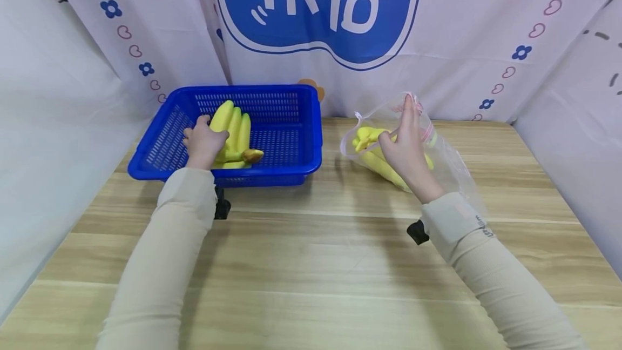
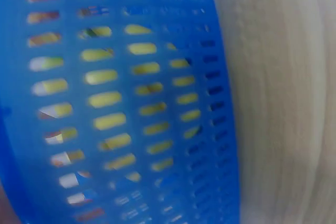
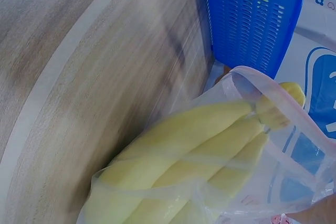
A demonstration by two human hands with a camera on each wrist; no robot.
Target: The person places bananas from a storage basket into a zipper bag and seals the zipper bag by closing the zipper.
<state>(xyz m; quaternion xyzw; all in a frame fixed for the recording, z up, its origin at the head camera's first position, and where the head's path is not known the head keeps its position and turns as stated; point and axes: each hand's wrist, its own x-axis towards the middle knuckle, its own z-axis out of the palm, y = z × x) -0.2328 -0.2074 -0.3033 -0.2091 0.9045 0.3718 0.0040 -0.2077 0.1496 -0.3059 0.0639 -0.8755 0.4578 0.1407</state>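
Note:
A blue slotted basket [image 1: 301, 139] stands on the wooden table [image 1: 311, 263] at the left. In it lies a bunch of yellow bananas [image 1: 236, 126], and my left hand [image 1: 205, 136] reaches over the near rim and grips the bunch from its left side. To the right, a clear zip bag [image 1: 447, 161] holds a second banana bunch [image 1: 369, 147]. My right hand [image 1: 405, 126] pinches the bag's upper rim, keeping the mouth open toward the basket. The right wrist view shows that bag [image 3: 294, 129] with its bananas [image 3: 199, 140] and the basket [image 3: 252, 19] behind. In the left wrist view the basket wall [image 2: 131, 103] fills the frame, yellow showing through its slots.
White cloth walls with a blue logo [image 1: 316, 4] close in the table at the back and both sides. A small orange object [image 1: 313, 87] peeks out behind the basket's far right corner. Bare wood lies between and in front of my arms.

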